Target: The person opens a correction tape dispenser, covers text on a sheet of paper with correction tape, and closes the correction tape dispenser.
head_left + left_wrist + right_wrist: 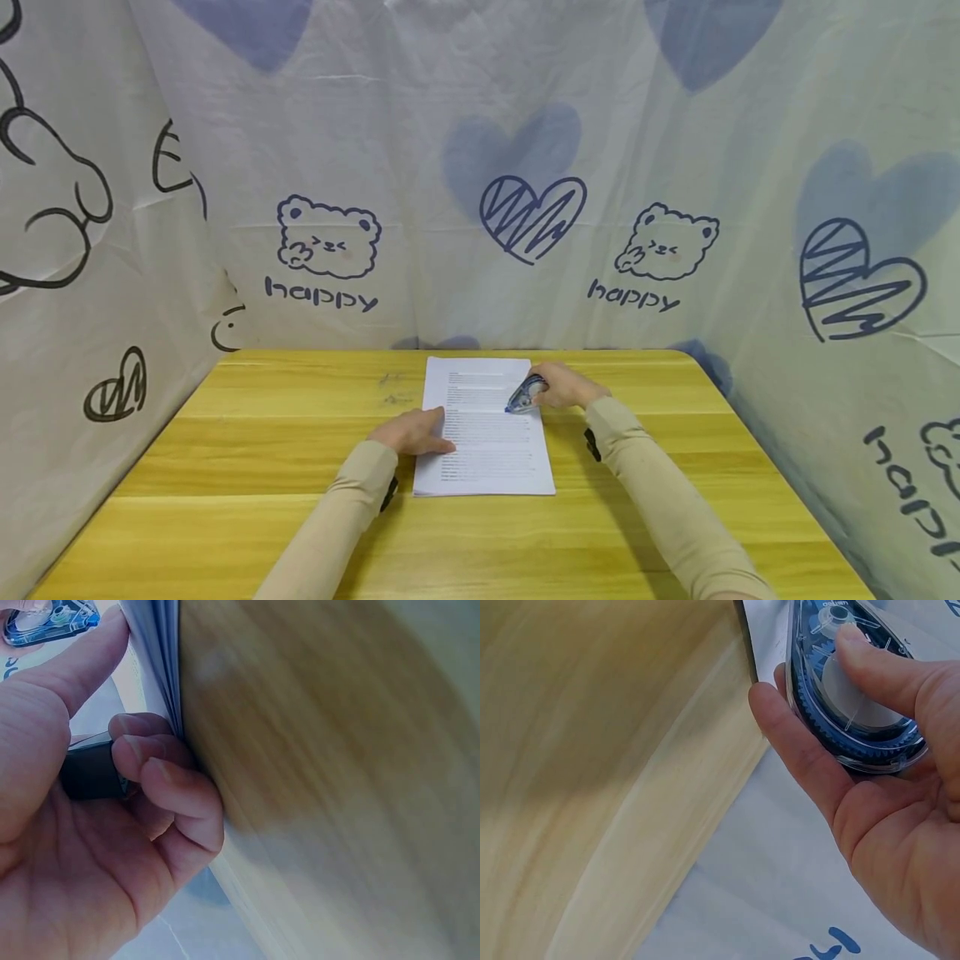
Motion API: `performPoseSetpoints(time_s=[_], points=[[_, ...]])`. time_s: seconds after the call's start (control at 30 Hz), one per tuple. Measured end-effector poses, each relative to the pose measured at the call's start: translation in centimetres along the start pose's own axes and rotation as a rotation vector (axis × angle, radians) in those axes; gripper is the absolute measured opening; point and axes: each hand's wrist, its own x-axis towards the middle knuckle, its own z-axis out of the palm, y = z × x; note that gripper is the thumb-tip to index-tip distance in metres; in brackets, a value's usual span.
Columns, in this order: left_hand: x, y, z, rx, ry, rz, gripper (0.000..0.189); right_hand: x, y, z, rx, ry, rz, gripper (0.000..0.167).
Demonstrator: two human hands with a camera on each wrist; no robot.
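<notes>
A stack of printed white sheets (pixel 487 433) lies on the wooden table. The left hand (pixel 416 432) rests at the stack's left edge, its thumb reaching onto the paper. In the left wrist view its curled fingers hold a small black block-like thing (pixel 94 771), whose kind I cannot tell; the hand hides it from the head view. The right hand (pixel 564 387) grips a clear-and-blue correction tape dispenser (pixel 525 393) over the upper right of the page, tip down on or just above the print. In the right wrist view the thumb presses on the dispenser's casing (pixel 855 697).
The yellow wood-grain table (pixel 262 450) extends around the paper on all sides. A white curtain (pixel 420 167) printed with hearts and bears hangs behind it and along both sides. Some dark smudges (pixel 393 390) mark the tabletop left of the stack.
</notes>
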Motion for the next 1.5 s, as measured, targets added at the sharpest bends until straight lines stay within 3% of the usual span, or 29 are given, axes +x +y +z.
performPoseSetpoints(time_s=[0.37,0.67,0.9,1.13,1.23,1.5], points=[[-0.2,0.2,-0.1,-0.006,-0.002,-0.014,0.08,0.1,0.3,-0.1,0.0,0.003,-0.005,0.021],[-0.2,0.1,0.0,0.002,0.007,0.008,0.08,-0.3,1.1,-0.5,0.041,0.033,-0.042,0.029],[-0.2,0.0,0.0,-0.007,0.009,0.012,0.08,-0.7,1.7,-0.8,0.1,0.052,0.01,0.039],[-0.1,-0.2,0.1,-0.078,0.022,0.017,0.08,-0.7,1.8,-0.4,0.151,0.055,0.0,0.038],[-0.2,-0.2,0.0,-0.092,0.032,0.029,0.074,-0.7,1.8,-0.1,0.137,0.06,-0.009,0.035],[-0.5,-0.7,-0.7,-0.141,0.042,0.037,0.035,-1.0,1.9,0.2,0.237,0.05,0.045,0.04]])
